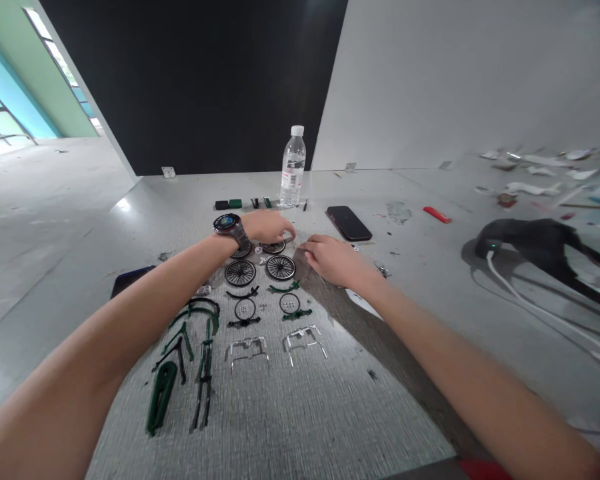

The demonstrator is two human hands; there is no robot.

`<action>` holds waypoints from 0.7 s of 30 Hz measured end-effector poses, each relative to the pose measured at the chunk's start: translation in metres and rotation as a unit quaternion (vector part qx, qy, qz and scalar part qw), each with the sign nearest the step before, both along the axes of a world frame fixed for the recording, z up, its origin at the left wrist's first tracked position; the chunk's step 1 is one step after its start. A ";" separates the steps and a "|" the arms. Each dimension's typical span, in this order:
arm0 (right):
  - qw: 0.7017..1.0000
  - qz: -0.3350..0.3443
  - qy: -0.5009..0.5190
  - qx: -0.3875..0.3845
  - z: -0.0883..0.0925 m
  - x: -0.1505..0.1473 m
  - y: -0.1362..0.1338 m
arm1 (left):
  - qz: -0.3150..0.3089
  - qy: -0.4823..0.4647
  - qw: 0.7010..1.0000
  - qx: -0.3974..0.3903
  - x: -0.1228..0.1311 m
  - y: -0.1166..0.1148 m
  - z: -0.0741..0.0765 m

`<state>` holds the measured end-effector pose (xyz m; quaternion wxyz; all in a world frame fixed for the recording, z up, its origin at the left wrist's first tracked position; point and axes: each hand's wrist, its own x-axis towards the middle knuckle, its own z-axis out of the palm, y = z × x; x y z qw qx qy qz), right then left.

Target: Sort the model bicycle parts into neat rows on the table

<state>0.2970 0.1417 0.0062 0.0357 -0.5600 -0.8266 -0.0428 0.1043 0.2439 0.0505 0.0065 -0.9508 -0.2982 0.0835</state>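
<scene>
My left hand point(270, 227), with a watch point(227, 223) on its wrist, reaches over the small spoked wheels point(281, 267). Its fingers are bent together near the right edge of the upper wheels; what they hold, if anything, is too small to make out. My right hand point(327, 257) rests low over the table just right of the wheels, fingers curled toward the left hand, its fingertips partly hidden. Below the wheels lie thin rings point(290, 304), dark green and black brackets point(297, 314), silver wire frames point(250, 347) and long green and black frame parts point(205, 373).
A water bottle point(293, 167) stands behind the hands, beside small black and green blocks point(235, 204). A phone point(349, 223), a red object point(437, 214) and a black device with a white cable point(520, 240) lie to the right.
</scene>
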 end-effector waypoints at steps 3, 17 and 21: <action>1.000 -0.006 0.000 -0.003 0.001 -0.001 -0.001 | 0.001 0.000 1.000 0.000 0.000 0.000 0.000; 0.999 0.000 -0.031 0.015 -0.004 -0.002 -0.001 | 0.003 -0.009 1.000 -0.016 -0.003 -0.001 0.000; 0.999 0.001 -0.031 0.014 -0.004 -0.002 -0.001 | -0.009 -0.015 1.000 -0.024 -0.005 -0.003 0.002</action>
